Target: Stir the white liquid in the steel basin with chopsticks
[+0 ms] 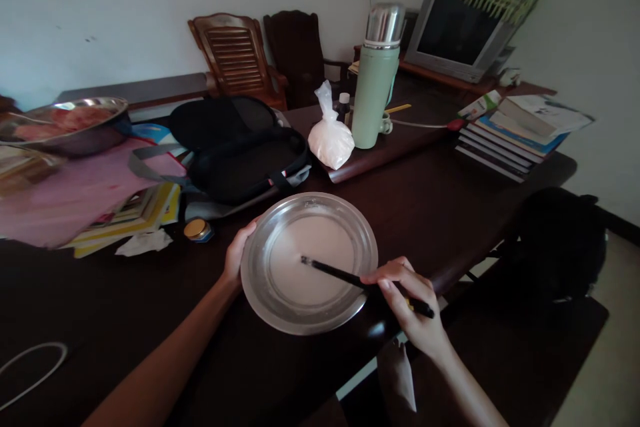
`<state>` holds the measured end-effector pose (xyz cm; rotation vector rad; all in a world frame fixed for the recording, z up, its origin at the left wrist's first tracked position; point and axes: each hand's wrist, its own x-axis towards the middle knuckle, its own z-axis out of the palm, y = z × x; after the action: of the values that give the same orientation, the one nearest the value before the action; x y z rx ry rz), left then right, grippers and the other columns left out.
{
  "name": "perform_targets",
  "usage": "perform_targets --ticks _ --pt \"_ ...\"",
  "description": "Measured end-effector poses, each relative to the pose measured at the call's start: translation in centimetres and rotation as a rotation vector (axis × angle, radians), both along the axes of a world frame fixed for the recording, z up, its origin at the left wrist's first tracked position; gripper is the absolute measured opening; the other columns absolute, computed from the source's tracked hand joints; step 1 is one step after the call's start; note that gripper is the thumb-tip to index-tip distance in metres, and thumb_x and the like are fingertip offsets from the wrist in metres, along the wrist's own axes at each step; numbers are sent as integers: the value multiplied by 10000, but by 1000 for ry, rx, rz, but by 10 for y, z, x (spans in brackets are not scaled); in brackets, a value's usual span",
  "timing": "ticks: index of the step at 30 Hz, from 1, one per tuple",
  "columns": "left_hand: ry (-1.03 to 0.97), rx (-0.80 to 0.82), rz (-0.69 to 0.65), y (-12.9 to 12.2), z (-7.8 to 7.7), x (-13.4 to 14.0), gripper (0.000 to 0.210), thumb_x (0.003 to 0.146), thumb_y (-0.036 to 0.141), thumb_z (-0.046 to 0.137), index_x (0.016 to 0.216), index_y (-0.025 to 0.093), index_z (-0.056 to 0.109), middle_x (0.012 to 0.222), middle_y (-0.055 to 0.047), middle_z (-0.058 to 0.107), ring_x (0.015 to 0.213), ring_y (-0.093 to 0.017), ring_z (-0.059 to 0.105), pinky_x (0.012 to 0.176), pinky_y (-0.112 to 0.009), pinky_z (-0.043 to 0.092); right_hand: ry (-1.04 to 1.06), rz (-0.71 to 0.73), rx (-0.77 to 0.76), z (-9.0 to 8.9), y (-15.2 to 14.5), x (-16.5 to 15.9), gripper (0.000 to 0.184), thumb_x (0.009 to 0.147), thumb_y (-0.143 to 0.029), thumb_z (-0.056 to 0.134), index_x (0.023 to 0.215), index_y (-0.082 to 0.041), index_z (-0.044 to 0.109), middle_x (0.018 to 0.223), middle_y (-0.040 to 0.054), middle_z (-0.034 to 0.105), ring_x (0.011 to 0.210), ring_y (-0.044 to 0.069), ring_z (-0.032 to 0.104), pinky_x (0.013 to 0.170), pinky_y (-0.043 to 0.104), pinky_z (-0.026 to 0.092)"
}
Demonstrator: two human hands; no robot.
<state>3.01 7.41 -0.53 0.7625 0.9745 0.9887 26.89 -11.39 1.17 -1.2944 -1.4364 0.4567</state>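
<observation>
Dark tabletop (400, 213), steel bowl (305, 325) of pale liquid (310, 237) on it. Left hand (239, 252) clasps left rim; right hand (413, 300), by right rim, pinches black stick (333, 271), axis slanting up-left, tip mid-liquid.

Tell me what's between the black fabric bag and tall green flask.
In the head view: a tied plastic bag of something white; behind it, a small dark white-capped bottle.
</observation>
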Motion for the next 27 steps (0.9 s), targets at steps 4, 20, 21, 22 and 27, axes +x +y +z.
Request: perform_targets --ticks 4,20,21,22,27 --pt "-4 -2 -17 0 0 -1 226 743 326 633 901 187 714 823 -22 743 903 -267 692 781 -337 558 76 -155 30 0 -3 1 246 973 -186 490 874 -259 703 783 -5 699 752 155 595 702 304 433" --pt "17 23 -2 1 -1 -1 277 665 370 701 883 202 730 795 -23 741 920 -289 680 764 -333 550 62 -20 -16 1 0 -1 239 972 -217 489 877 -248 706 757 5 693 727 158 600 673 298 447" --pt "15 23 -3 1 -1 -1 281 665 372 702 887 201 728 791 -22 739 925 -289 680 769 -332 549 27 -11 -14 2 1 -1 222 965 -209 502 896 -251 709 779 4 707 742 159 610 698 304 452" --pt "13 23 -5 0 0 -1 281 670 372 698 891 199 726 791 -22 738 930 -288 679 776 -332 549 4 -30 -8 3 1 0 211 960 -201 513 907 -253 711 799 4 716 756 159 616 715 306 454" --pt "-2 -3 -7 -1 0 -1 241 700 352 670 875 192 717 820 -24 742 926 -280 683 780 -336 551 105 -178 14 7 -5 5 272 978 -207 469 820 -242 687 734 -3 677 701 148 589 626 283 431"
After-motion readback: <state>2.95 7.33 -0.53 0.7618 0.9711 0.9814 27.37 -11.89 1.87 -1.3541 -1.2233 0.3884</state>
